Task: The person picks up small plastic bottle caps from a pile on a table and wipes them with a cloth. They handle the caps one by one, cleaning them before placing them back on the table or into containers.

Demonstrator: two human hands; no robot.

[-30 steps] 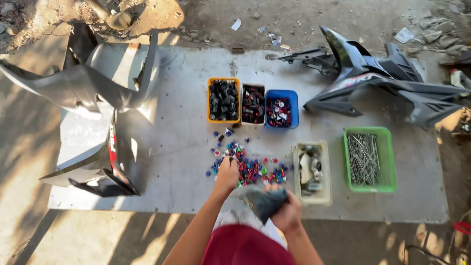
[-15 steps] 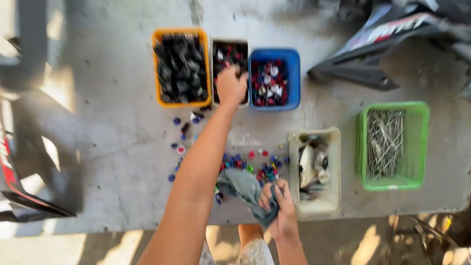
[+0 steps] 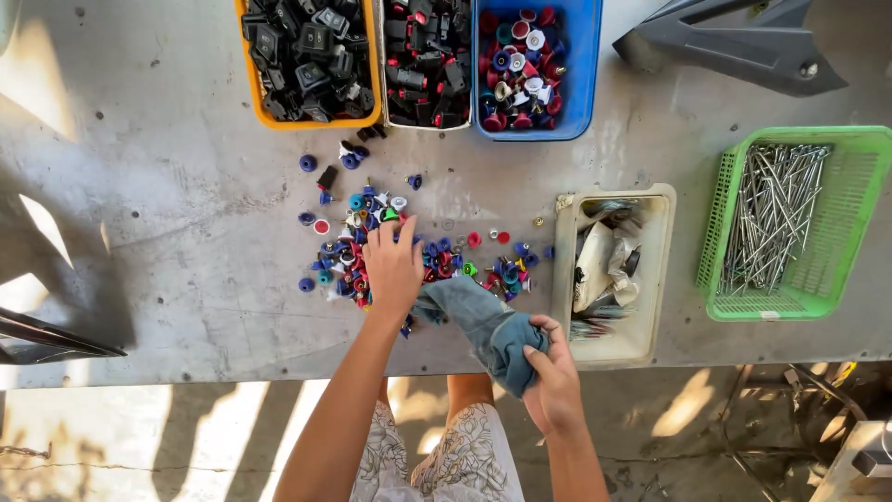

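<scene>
Bunched in my right hand [image 3: 555,386], fingers closed tight round it, is a blue-grey rag [image 3: 483,325] at the near edge of the grey metal table [image 3: 167,242], one end trailing toward ten o'clock into the heap. My left hand [image 3: 393,265], which half a second ago was stretched up over the middle bin of black parts [image 3: 427,60] at twelve o'clock, has come back and now lies flat with fingers spread on the scatter of small coloured caps [image 3: 423,256], pinching nothing I can see. So that reach to the bins is over and the hand is back at the loose pile, with the blue bin of caps [image 3: 534,65] at one o'clock.
</scene>
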